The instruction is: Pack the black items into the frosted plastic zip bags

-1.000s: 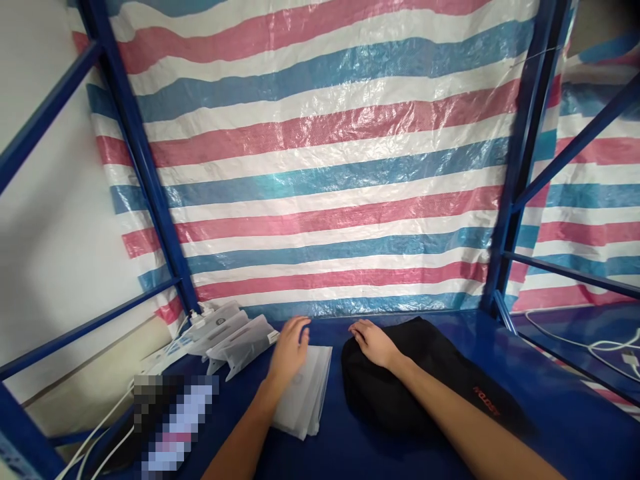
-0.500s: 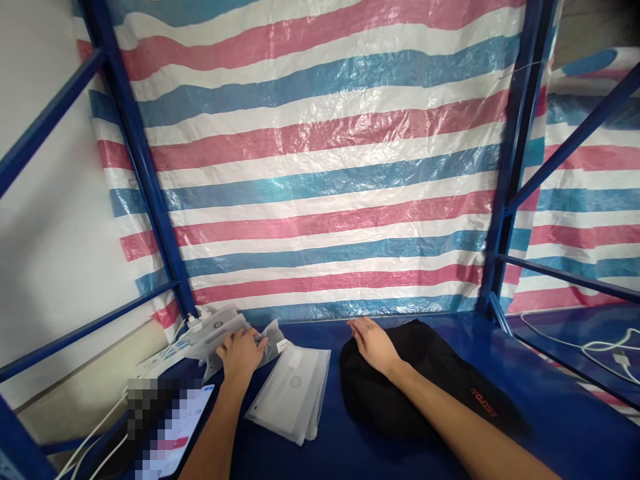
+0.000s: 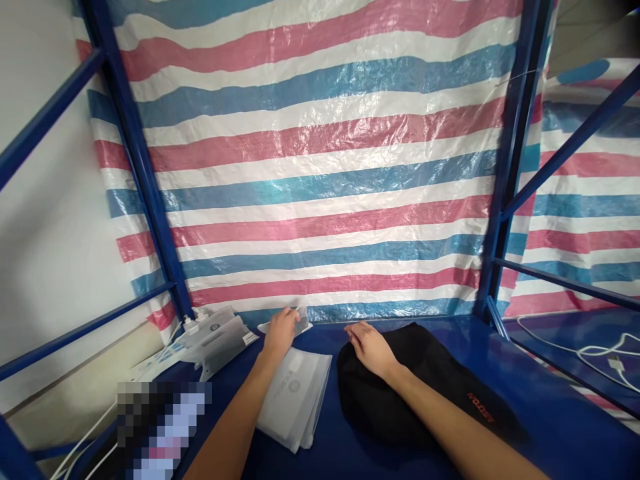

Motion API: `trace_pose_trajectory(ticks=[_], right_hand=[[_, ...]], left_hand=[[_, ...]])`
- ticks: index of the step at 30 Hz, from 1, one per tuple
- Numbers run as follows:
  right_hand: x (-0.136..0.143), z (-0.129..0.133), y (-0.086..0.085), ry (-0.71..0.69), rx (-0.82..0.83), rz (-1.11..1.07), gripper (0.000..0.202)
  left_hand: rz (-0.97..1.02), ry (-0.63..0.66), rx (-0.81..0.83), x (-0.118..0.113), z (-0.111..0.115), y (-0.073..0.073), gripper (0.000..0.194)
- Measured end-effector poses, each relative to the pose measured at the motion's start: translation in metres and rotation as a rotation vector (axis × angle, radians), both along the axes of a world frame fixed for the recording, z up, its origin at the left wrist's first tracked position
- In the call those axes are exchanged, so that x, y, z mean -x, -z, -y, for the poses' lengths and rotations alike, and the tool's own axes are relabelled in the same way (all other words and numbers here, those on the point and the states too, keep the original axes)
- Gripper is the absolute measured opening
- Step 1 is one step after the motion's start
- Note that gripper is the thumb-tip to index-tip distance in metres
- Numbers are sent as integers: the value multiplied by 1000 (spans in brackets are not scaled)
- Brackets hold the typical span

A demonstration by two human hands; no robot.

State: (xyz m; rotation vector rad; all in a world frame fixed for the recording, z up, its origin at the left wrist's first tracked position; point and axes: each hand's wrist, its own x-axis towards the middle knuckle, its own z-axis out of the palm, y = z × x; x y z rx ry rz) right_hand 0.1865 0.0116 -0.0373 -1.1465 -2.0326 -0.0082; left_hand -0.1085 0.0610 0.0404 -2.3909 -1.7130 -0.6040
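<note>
My left hand (image 3: 283, 328) is closed on a translucent plastic bag (image 3: 302, 323) near the back edge of the blue surface. Just in front of it lies a fanned stack of frosted white pouches (image 3: 295, 393) with a round printed logo. More crumpled pouches (image 3: 225, 337) lie to the left, beside a power strip. My right hand (image 3: 369, 343) rests on the black cloth bag (image 3: 425, 380) with orange lettering, its fingers bent together over the bag's upper left part; whether they pinch anything is hidden.
Blue metal posts (image 3: 505, 173) and bars frame the blue surface (image 3: 560, 400). A striped plastic sheet (image 3: 325, 173) hangs behind. White plugs and a power strip (image 3: 160, 360) are at left, a partly pixelated phone (image 3: 173, 433) at lower left, and a white cable (image 3: 595, 350) at right.
My left hand has moved right from the crumpled pouches at left, carrying a translucent bag to behind the stack. My right hand has stayed on the black bag.
</note>
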Motion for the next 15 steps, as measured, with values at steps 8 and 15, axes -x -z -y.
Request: trace_pose_trajectory(ticks=[8, 15], right_hand=[[2, 2, -4, -15, -8, -38, 27], [2, 4, -3, -14, 17, -47, 24]], left_hand=[[45, 249, 63, -45, 11, 27, 49], [-5, 192, 38, -14, 26, 24, 76]])
